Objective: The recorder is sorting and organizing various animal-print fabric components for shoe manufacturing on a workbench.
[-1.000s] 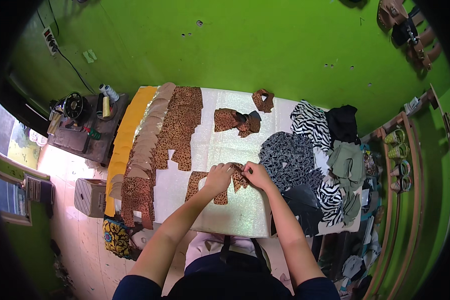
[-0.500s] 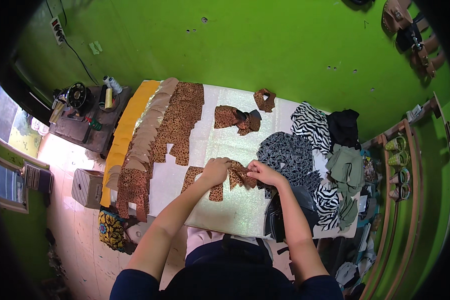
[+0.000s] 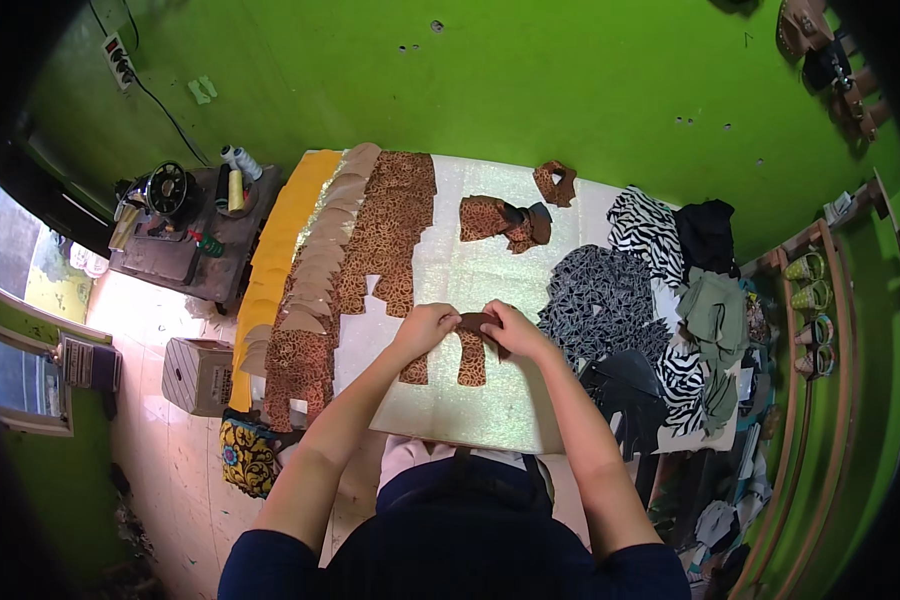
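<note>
Over the near middle of the pale table, my left hand [image 3: 430,331] and my right hand [image 3: 513,333] pinch a curved leopard-print piece [image 3: 471,360]. Its plain brown underside [image 3: 482,321] shows between my fingers, folded over at the top. Below my left hand, a leopard-print end [image 3: 415,372] hangs or lies on the table; whether it belongs to the same piece I cannot tell. Farther back lie a few loose leopard-print pieces [image 3: 485,218] and a ring-like one [image 3: 555,184]. To the left, overlapping rows of leopard-print pieces [image 3: 385,220] cover the table.
Yellow material [image 3: 285,245] runs along the table's left edge. Right of my hands lie dark patterned pieces [image 3: 600,300], zebra-print pieces [image 3: 646,230], black sheets [image 3: 625,390] and olive fabric [image 3: 715,312]. A sewing machine [image 3: 170,190] stands at left, a wooden shoe rack [image 3: 830,330] at right.
My hands have drawn closer together, and the leopard-print piece between them has turned, showing more brown underside. The whole view has shifted slightly, moving the table to the right.
</note>
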`<state>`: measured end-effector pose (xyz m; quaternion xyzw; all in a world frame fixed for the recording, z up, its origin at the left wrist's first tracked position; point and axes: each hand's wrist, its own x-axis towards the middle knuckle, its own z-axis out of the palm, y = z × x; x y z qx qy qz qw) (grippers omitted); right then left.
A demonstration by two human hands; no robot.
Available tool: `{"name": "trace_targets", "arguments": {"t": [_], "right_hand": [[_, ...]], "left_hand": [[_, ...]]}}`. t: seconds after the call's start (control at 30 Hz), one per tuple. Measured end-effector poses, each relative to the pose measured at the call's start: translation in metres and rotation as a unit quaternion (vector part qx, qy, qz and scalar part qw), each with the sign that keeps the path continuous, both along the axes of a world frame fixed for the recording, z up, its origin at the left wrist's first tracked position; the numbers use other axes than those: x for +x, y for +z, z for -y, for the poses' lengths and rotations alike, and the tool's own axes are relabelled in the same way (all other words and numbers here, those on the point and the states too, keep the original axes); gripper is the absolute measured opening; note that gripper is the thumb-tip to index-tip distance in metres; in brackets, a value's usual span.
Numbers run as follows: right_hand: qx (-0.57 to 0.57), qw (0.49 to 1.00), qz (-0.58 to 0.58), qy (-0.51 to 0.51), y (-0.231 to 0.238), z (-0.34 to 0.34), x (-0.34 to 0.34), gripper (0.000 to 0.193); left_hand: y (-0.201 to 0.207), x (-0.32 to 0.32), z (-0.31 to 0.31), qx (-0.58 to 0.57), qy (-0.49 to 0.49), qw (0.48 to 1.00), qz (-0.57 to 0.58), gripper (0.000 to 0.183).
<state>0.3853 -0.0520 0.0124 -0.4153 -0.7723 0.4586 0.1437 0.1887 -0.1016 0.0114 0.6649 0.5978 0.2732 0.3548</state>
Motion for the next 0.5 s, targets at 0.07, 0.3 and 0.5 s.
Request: {"name": "trace_targets", "arguments": {"t": [0.07,0.3,0.5], "right_hand": [[-0.021,0.999,0.01,-0.027,-0.007,0.008,-0.007,0.029],[-0.036,0.982,0.131,-0.133,-0.018,0.022,-0.04,0.029],[-0.032,0.957,0.209,-0.198,-0.028,0.039,-0.056,0.024]], "left_hand": [[-0.003,-0.015,0.008,0.005,0.015,1.0,-0.003,0.018],[-0.02,-0.045,0.028,-0.037,0.031,0.998,-0.036,0.021],[-0.029,-0.048,0.025,-0.034,-0.004,0.995,-0.094,0.02]]}}
